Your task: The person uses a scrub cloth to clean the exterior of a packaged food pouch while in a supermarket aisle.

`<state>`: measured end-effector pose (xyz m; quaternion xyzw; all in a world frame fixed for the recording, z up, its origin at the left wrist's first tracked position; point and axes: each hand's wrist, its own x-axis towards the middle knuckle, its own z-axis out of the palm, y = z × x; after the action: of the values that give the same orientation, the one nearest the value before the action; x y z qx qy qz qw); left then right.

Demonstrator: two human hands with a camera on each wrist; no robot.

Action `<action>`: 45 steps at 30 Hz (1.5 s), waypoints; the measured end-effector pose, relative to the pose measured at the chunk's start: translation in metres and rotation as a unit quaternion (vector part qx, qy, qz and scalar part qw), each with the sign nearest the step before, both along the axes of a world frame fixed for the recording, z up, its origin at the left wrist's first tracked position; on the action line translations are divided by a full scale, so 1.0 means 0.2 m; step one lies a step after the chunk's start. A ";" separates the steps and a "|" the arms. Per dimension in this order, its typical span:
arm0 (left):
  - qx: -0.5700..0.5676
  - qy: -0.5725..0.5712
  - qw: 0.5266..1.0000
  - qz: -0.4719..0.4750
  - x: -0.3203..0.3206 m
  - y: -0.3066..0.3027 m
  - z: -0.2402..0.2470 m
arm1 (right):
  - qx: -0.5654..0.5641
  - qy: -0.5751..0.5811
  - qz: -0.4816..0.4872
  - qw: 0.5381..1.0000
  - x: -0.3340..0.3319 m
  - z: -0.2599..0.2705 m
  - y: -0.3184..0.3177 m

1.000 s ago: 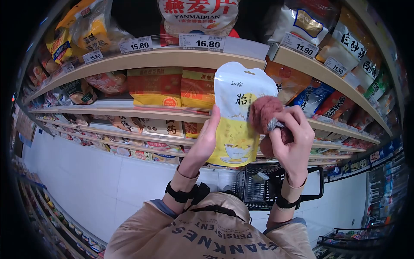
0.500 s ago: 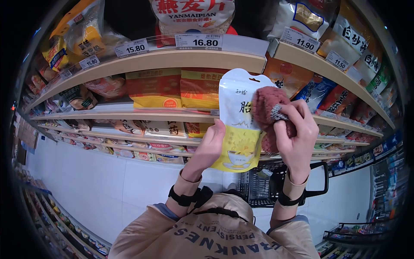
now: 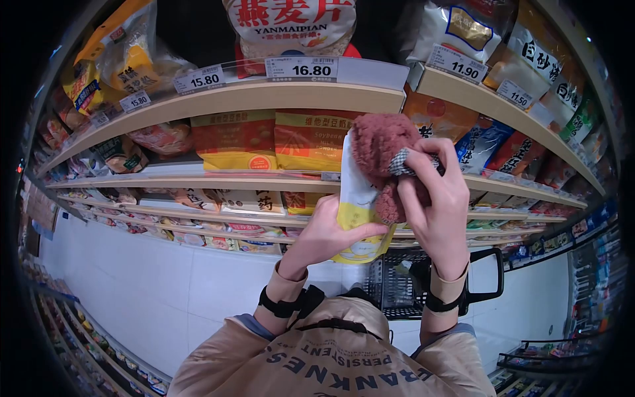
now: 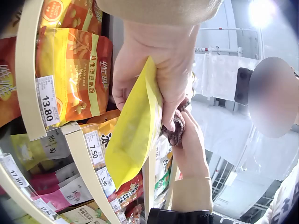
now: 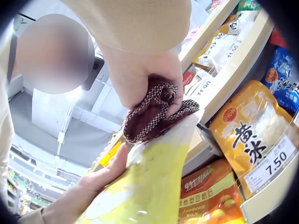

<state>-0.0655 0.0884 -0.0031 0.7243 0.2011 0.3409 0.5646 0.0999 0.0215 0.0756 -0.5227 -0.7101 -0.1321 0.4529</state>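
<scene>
My left hand (image 3: 327,231) grips a white-and-yellow stand-up pouch (image 3: 355,215) by its left side, thumb across the front and fingers behind. In the left wrist view the pouch's back (image 4: 133,133) is plain yellow. A fuzzy reddish-brown cloth (image 3: 382,139) with a checked black-and-white edge is bunched in my right hand (image 3: 440,212). The cloth lies over the pouch's upper front and hides most of its lettering. In the right wrist view, the checked trim (image 5: 149,109) shows between my right fingers, right at the pouch's top.
Curved store shelves (image 3: 264,96) stand in front, filled with bagged goods and price tags. A large oatmeal bag (image 3: 294,33) is on the upper shelf. Below my hands, a black shopping basket (image 3: 390,291) stands near the floor. More shelving (image 3: 79,344) is at lower left.
The cloth has moved leftward and up over the pouch's top, covering its lettering. My left thumb has come across the pouch's front, and the pouch has turned sideways somewhat.
</scene>
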 end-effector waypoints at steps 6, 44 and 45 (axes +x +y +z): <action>-0.044 -0.025 0.999 -0.015 -0.01 0.00 -0.02 | 0.013 0.073 -0.133 0.988 0.11 0.02 -0.04; -0.266 -0.197 0.944 -0.007 0.03 -0.01 -0.05 | -0.047 0.070 -0.050 0.995 0.04 -0.08 -0.11; -0.266 -0.196 0.944 -0.007 0.03 -0.01 -0.04 | -0.037 0.058 -0.051 0.996 0.02 -0.09 -0.11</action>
<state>-0.0588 0.0864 -0.0118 0.4682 0.1646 0.4067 0.7670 0.1038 0.0003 0.0586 -0.5812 -0.6593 -0.0981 0.4669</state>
